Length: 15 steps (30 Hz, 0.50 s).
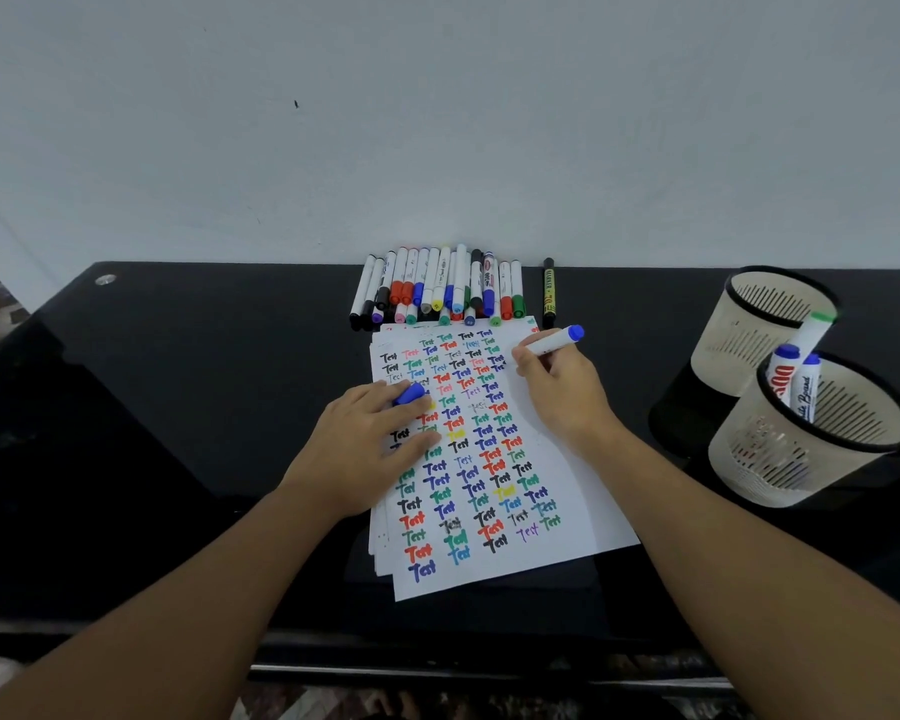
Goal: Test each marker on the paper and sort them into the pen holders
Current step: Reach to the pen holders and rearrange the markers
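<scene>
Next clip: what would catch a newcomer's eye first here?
The paper at centre, filled with rows of colourful "Test" words. The right hand holds a white marker over it, while the left hand presses the sheet and holds a blue cap. A row of markers lies behind.

We read this as an office or home desk setup: glossy black surface (178, 407) pushed against a plain pale wall (437, 122). Stationery backs that up: a row of markers (437, 288), test-scribbled paper (567, 491), two mesh pen holders (801, 433).
</scene>
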Each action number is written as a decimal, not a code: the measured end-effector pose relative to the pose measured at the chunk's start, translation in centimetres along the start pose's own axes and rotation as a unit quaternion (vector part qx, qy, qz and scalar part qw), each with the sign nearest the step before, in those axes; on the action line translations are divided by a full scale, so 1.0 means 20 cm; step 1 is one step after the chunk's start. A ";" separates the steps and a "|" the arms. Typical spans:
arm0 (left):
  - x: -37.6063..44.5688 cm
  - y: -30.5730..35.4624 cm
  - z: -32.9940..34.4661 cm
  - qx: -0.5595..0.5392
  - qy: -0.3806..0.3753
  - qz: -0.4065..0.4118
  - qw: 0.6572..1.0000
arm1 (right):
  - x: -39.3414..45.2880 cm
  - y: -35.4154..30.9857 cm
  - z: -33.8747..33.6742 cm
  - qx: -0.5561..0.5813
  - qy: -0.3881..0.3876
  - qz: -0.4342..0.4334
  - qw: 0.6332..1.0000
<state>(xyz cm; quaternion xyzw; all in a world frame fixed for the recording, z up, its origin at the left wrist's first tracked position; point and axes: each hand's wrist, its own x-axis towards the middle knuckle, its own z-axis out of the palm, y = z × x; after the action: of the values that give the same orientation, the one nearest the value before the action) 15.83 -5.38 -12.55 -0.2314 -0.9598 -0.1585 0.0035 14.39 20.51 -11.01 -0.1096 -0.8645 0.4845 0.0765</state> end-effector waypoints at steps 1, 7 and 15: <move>0.00 0.00 0.00 -0.003 0.002 0.000 1.000 | 0.00 0.00 0.00 -0.004 -0.001 -0.001 1.000; 0.00 0.00 0.00 -0.008 -0.001 0.000 1.000 | 0.00 0.02 0.00 -0.029 0.002 -0.007 1.000; 0.00 0.01 -0.01 -0.009 -0.002 -0.001 1.000 | 0.00 0.02 0.00 -0.011 -0.006 -0.011 1.000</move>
<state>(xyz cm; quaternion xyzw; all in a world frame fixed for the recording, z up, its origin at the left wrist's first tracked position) 15.95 -5.30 -12.23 -0.2304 -0.9588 -0.1662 -0.0012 14.41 20.64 -11.32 -0.0981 -0.8715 0.4744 0.0755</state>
